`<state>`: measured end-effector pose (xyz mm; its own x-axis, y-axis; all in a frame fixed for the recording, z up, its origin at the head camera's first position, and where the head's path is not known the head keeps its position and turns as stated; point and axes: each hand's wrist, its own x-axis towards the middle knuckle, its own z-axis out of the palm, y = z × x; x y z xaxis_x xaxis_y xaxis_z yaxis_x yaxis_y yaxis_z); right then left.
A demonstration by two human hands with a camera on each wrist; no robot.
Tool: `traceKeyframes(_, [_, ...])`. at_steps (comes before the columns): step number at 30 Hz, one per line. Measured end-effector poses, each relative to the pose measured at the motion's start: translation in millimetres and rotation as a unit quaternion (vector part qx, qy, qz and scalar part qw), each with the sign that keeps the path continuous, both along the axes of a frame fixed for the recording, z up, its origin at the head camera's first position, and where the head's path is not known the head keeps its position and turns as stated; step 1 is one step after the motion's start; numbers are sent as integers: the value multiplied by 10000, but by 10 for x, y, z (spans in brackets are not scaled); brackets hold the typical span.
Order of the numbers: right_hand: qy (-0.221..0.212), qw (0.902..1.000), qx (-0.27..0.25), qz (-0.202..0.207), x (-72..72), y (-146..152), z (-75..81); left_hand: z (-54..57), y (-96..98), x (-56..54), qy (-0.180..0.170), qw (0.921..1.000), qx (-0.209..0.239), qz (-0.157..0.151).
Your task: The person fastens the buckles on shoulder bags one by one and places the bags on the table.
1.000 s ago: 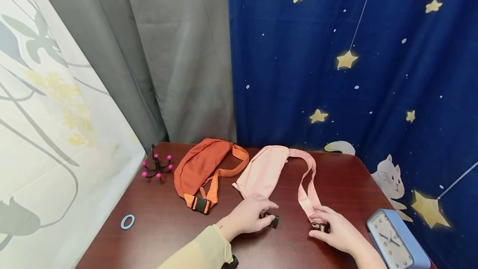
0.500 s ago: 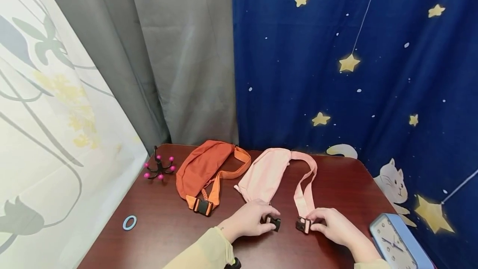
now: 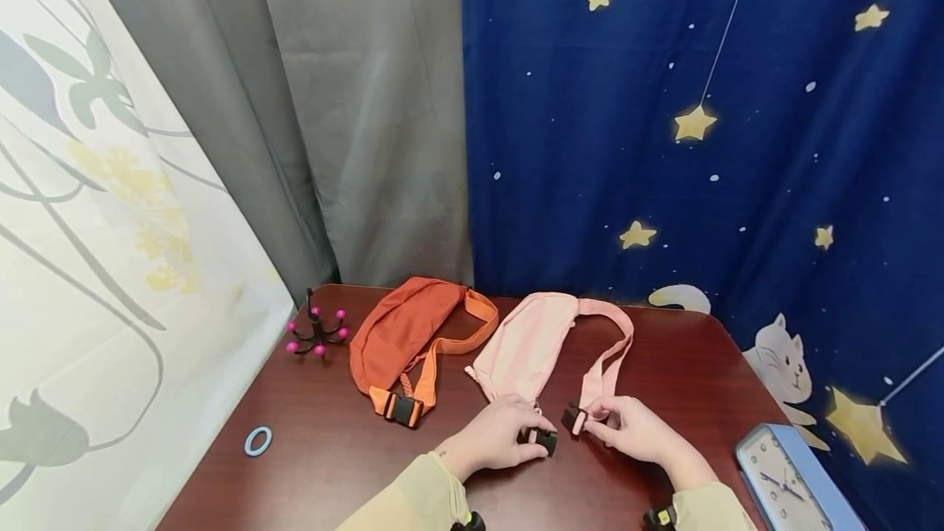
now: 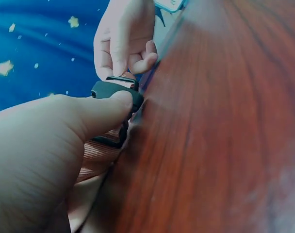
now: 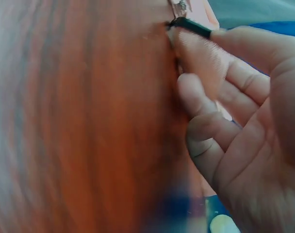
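While pinching one black buckle half [image 3: 543, 439] in the left hand [image 3: 496, 438] and the other buckle half [image 3: 574, 418] in the right hand [image 3: 625, 429], held just apart above the glossy wood-grain table [image 3: 310, 449]. Behind, soft pink fabric waist bag [image 3: 525, 348]; left, orange waist bag [image 3: 398, 333]. Near the right edge, blue clock [image 3: 791, 478]. No readable writing.

Pink waist bag [image 3: 525, 342] lying flat on the desk [image 3: 693, 367], pouch toward the far edge, its pink strap [image 3: 608, 351] looping round to the near side. The two black buckle halves are unjoined and near each other: left buckle half [image 3: 543, 438] pinched by the left hand [image 3: 496, 434], right buckle half [image 3: 572, 417] pinched by the right hand [image 3: 628, 426].
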<state>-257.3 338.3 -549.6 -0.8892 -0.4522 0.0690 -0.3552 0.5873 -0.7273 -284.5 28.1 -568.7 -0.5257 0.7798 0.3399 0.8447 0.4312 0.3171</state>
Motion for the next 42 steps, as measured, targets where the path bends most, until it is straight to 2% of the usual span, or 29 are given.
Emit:
traceKeyframes(5, [-222,9990,-398,-37,-77,-66,-107,-65,1,-15,-382,9983,382,210])
traceKeyframes(12, [-333,9963,-784,-58,-146,-154,-207,-103,-39,-17,-679,9950,725,137])
traceKeyframes(16, [-500,9945,-919,-26,-144,-178,-254,-102,-51,5,-898,9916,907,196])
traceKeyframes(21, [-759,9923,-976,80,-109,-197,-265,-95,-44,18,-915,9906,970,290])
traceKeyframes(27, [-507,9925,-1073,279,-90,-247,-265,-81,-45,-2,-908,9901,1047,230])
traceKeyframes(32, [-416,9930,-1075,265,-77,-282,-283,-61,-49,-1,-866,9901,1102,112])
traceKeyframes(42, [-406,9946,-944,146,-70,-337,-310,-78,-49,4,-797,9911,1063,90])
